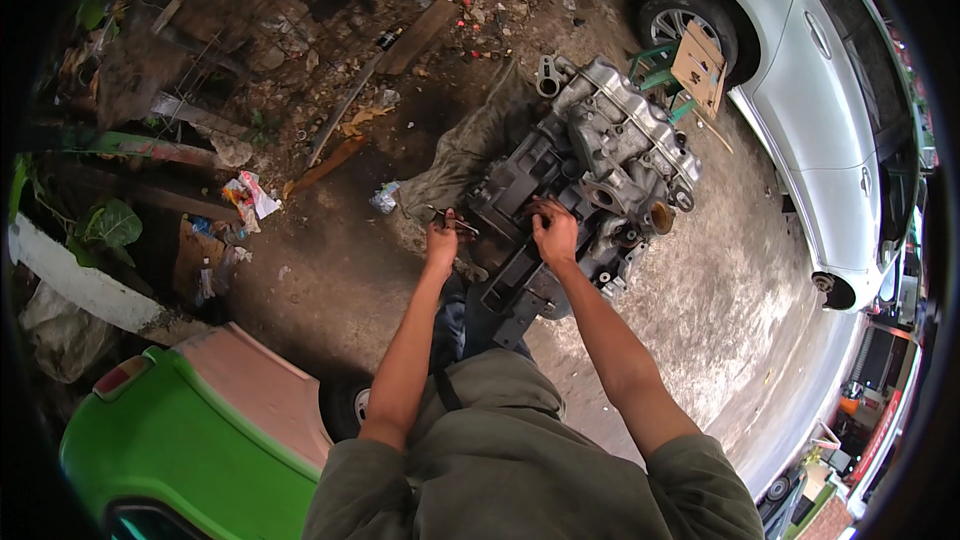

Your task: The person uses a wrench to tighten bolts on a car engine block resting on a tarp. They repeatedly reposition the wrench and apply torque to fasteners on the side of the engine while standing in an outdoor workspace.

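Note:
In front of me stands a large engine, with a silvery metal cover (625,105) on its far right side and a dark, greasy block section (515,190) nearer to me. My left hand (440,243) is closed round a thin metal tool (464,227) at the left edge of the dark section; the tool's exact kind is too small to tell. My right hand (555,232) reaches onto the top of that section, fingers curled down against it. Whatever lies under those fingertips is hidden. A round brownish opening (660,216) sits to the right of that hand.
A dirty cloth (470,145) lies left of the engine. Beyond are wooden planks (420,35) and litter. A silver car (800,100) is parked at right, near a green stool (655,70) with cardboard (698,68). A green vehicle body (190,440) stands at lower left.

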A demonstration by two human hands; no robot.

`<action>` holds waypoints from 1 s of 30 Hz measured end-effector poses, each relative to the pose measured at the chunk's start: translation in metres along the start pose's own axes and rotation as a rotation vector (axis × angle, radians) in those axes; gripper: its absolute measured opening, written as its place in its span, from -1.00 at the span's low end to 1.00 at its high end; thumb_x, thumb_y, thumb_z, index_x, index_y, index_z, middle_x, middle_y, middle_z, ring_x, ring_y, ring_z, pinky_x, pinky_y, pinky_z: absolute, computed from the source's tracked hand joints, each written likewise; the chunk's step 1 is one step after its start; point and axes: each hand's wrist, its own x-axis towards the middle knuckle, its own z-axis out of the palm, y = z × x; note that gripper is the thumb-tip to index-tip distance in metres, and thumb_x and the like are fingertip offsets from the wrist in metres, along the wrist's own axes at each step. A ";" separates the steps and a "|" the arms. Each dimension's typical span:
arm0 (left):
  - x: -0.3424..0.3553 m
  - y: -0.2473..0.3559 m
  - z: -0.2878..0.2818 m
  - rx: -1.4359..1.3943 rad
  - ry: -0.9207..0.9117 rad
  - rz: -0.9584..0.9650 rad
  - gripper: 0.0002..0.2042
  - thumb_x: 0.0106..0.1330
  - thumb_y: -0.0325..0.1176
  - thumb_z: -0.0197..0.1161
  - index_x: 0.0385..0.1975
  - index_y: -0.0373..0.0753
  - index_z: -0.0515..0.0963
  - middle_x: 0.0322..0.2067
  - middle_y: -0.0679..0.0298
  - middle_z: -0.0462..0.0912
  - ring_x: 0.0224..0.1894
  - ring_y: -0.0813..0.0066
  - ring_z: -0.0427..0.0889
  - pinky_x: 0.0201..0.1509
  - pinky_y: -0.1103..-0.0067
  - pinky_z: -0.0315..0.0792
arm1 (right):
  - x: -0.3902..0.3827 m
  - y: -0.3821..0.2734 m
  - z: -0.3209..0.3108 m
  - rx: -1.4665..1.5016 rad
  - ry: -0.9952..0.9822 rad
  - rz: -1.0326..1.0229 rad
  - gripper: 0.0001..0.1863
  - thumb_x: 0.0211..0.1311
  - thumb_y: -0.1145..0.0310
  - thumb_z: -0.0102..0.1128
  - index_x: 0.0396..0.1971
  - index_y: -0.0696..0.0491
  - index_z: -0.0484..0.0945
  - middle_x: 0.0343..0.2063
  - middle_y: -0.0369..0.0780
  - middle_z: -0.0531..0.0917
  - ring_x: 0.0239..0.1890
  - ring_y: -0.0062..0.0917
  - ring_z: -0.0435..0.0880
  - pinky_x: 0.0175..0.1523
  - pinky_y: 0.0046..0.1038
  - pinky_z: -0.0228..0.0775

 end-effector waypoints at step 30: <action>0.012 0.011 0.018 -0.424 0.038 -0.435 -0.80 0.61 -0.38 -0.20 -0.22 -0.29 0.36 -0.12 -0.22 0.61 -0.10 -0.15 0.71 -0.07 0.23 0.78 | -0.001 -0.006 -0.003 0.019 0.055 -0.026 -0.84 0.06 0.56 0.21 -0.34 0.12 0.71 -0.11 -0.17 0.75 0.11 -0.21 0.64 0.33 -0.30 0.41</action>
